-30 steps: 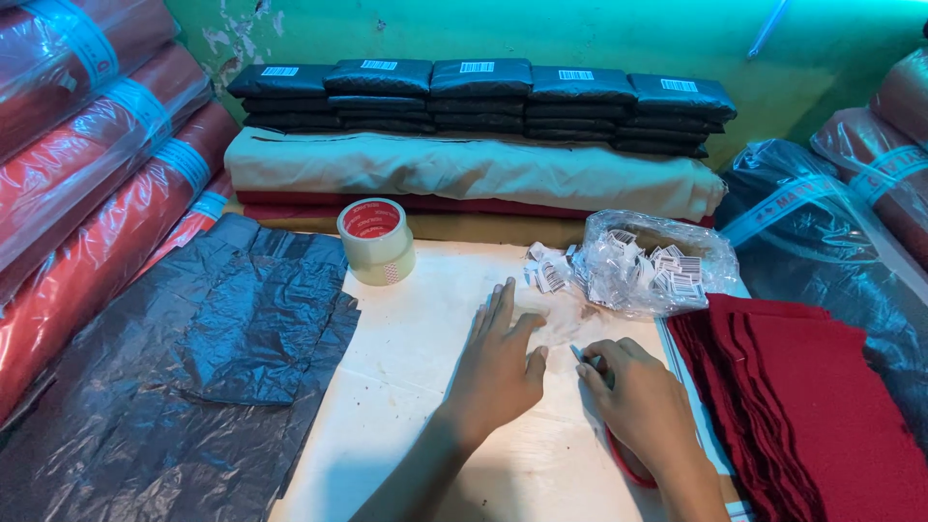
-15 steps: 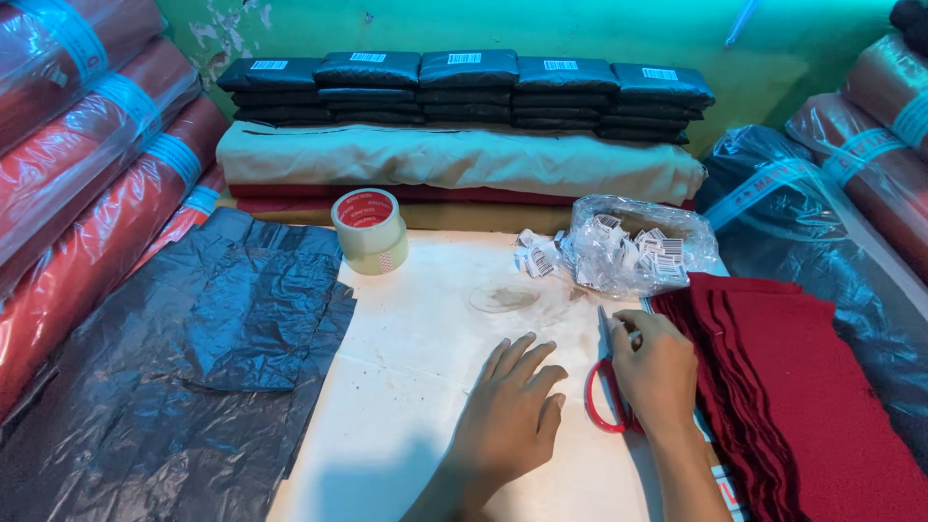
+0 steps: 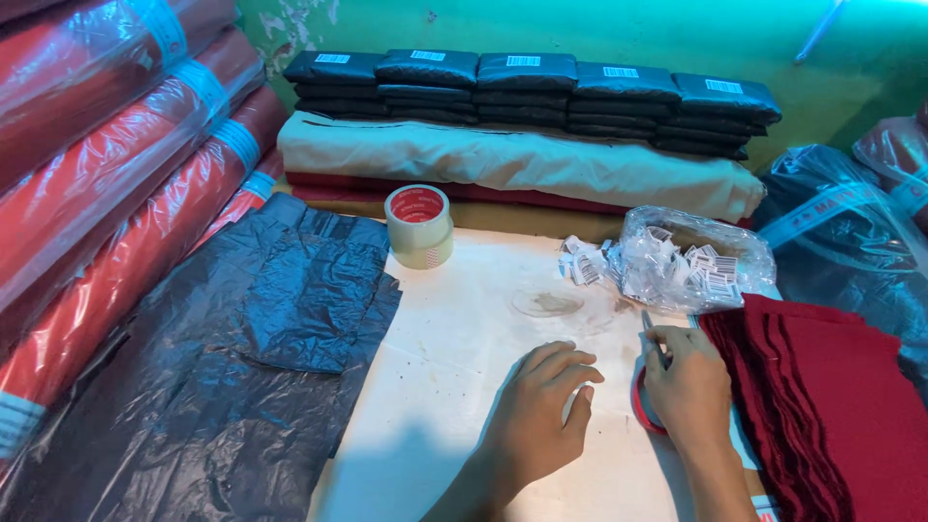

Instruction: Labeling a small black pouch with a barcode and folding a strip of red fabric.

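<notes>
Centrally, the left hand (image 3: pixel 541 416) rests flat and released on the white tabletop (image 3: pixel 454 387); at 3 o'clock, the right hand (image 3: pixel 688 387) grasps red-handled scissors (image 3: pixel 642 401) beside stacked maroon cloths (image 3: pixel 831 406).

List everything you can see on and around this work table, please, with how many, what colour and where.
tape roll: one, clear with a red core, back of the table
black plastic bags: a spread pile, left side of the table
bag of small labels: one, clear, right back of the table, a few labels spilled beside it
dark red cloths: one stack, right edge
black packets: several stacks in a row, against the green wall
beige cloth bundle: one, under the packets
wrapped red rolls: several, far left
scissors: one pair, red handles, under the right hand
left hand: flat on the table
right hand: on the scissors
</notes>
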